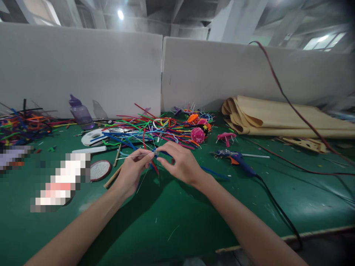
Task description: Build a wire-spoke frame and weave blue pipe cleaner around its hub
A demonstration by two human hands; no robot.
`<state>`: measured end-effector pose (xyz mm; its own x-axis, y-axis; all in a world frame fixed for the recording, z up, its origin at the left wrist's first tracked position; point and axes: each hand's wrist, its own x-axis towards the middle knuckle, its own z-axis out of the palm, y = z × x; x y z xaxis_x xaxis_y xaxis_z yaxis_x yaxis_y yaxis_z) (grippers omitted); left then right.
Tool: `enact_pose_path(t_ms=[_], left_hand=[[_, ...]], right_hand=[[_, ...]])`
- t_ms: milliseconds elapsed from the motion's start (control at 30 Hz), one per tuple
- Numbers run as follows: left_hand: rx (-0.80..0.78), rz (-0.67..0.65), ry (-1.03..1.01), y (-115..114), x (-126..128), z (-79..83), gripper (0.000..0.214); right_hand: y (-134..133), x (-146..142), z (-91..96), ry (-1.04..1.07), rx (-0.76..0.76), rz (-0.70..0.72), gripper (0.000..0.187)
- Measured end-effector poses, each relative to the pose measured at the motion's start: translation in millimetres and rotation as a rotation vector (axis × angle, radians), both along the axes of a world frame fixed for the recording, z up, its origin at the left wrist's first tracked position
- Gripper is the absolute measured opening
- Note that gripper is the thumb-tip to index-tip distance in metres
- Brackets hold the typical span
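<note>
Between my hands is a small bundle of thin white wires (pixel 141 139) that fan out in several directions, with a blue pipe cleaner (pixel 156 154) at their crossing point. My left hand (pixel 130 171) pinches this crossing between thumb and fingers. From the other side, my right hand (pixel 181 162) has its index fingertip and thumb at the blue pipe cleaner, its other fingers curled. A blue strand (pixel 215 173) comes out beyond the right hand; whether it is the same piece is hidden. Both hands hover above the green tabletop (pixel 166 229).
Loose colourful pipe cleaners (pixel 133 125) lie behind the hands, near a pink fuzzy ball (pixel 198 135). A blue glue gun (pixel 241 162) with its cord lies right. Leftward are a purple bottle (pixel 81 113), a white tape roll (pixel 94 137) and a round dish (pixel 100 170). Rolled tan sheets (pixel 277 116) lie back right.
</note>
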<state>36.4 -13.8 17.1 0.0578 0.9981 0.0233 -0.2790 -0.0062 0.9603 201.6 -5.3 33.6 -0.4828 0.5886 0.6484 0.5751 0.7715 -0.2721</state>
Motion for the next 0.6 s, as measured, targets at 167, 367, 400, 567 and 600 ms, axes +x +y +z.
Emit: enact_pose_path(t_ms=[167, 367, 400, 567, 600], left_hand=[[-0.085, -0.011, -0.151, 0, 3, -4.9, 0.013], [-0.193, -0.043, -0.388, -1, 8, -11.3, 0.013], [-0.187, -0.041, -0.403, -1, 9, -12.3, 0.012], [-0.130, -0.054, -0.458, -4, 12, -14.1, 0.008], [-0.119, -0.058, -0.461, -5, 12, -13.9, 0.007]], right_hand=[[-3, -7, -4.7, -0.001, 0.137, -0.111, 0.013], [-3, -14, -10.1, 0.064, 0.200, -0.190, 0.013], [-3, -15, -10.7, 0.079, 0.202, -0.206, 0.013], [-5, -19, -12.3, 0.200, 0.154, -0.224, 0.010], [-5, -20, -12.2, 0.221, 0.143, -0.218, 0.009]])
